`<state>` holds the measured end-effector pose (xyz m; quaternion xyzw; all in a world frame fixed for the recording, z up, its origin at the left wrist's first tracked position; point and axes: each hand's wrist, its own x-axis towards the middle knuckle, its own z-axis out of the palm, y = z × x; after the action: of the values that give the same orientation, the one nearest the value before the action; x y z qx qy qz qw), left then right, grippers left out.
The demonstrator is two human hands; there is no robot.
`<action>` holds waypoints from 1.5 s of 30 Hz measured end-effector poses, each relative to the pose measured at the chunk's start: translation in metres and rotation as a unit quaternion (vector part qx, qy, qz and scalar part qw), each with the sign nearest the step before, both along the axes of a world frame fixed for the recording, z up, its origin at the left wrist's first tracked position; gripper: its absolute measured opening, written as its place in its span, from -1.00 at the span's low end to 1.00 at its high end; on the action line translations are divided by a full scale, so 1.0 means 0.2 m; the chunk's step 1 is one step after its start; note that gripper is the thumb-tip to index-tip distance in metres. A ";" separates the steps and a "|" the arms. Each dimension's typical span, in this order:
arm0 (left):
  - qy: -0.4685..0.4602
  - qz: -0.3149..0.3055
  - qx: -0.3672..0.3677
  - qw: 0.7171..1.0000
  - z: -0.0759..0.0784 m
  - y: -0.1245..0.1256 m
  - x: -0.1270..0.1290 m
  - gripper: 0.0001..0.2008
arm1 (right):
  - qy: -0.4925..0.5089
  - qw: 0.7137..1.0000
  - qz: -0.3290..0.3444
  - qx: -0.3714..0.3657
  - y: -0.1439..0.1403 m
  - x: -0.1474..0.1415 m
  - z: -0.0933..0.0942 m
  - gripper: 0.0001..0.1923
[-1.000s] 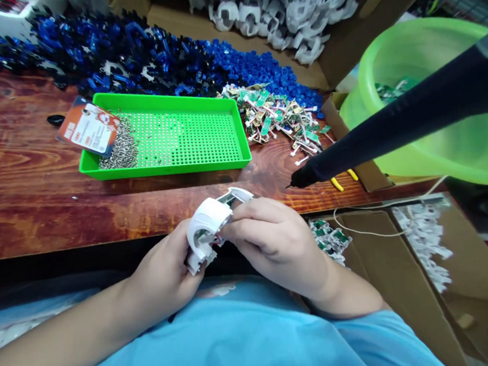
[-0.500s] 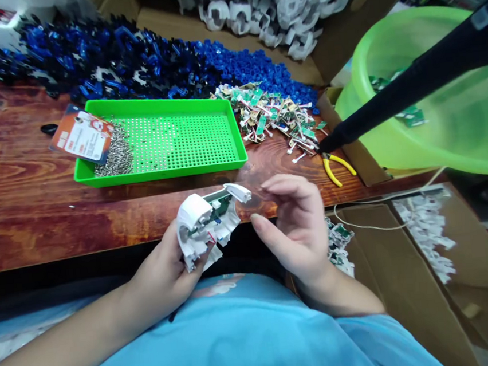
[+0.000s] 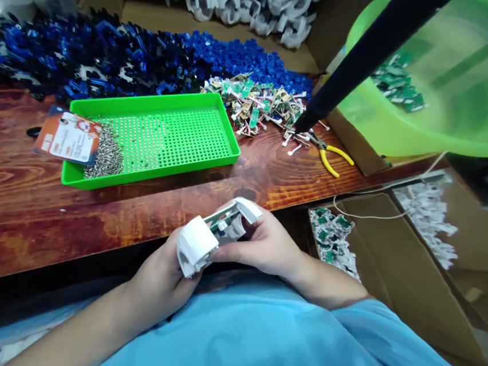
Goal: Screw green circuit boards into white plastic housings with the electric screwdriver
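Note:
Between my hands, just off the table's front edge, is a curved white plastic housing (image 3: pixel 198 242) with a green circuit board (image 3: pixel 221 218) set inside it. My left hand (image 3: pixel 160 277) is closed around its left end. On the other side my right hand (image 3: pixel 271 241) grips the right end, its thumb lying along the near lower side and its other fingers mostly hidden behind the part. Some of the housing's underside is covered by my hands.
A green perforated tray (image 3: pixel 182 165) holds small screws (image 3: pixel 105 153) and a printed card (image 3: pixel 67 137). Behind it lie blue and black parts (image 3: pixel 106 52) and small circuit boards with wires (image 3: pixel 257 104). Yellow-handled pliers (image 3: pixel 330 157), a black pole (image 3: pixel 361 51) and a green basin (image 3: pixel 459 133) are rightward.
My right hand has moved left from beside the housing and now grips its right end. The housing has turned and sits slightly lower. The camera view has shifted a little.

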<state>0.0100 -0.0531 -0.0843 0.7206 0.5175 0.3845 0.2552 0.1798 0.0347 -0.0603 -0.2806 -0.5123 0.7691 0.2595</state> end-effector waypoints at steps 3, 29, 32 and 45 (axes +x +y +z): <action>-0.003 -0.008 0.003 1.000 -0.01 0.00 0.00 -0.40 | -0.007 0.999 -0.017 0.029 0.00 0.00 -0.01 -0.58; -0.090 0.032 -0.105 0.990 0.01 -0.01 0.02 -0.58 | 0.067 0.996 0.060 0.001 0.03 0.02 -0.04 -0.58; -0.104 0.034 -0.113 0.988 0.00 -0.01 0.02 -0.57 | 0.058 0.997 0.045 0.009 0.03 0.01 -0.05 -0.56; 0.027 0.017 -0.051 0.998 0.02 0.01 0.02 -0.79 | 0.013 1.000 -0.023 -0.005 0.02 -0.02 -0.05 -0.53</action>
<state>0.0136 -0.0513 -0.0810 0.7079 0.5553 0.3422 0.2709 0.1768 0.0390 -0.0711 -0.2833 -0.4984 0.7691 0.2827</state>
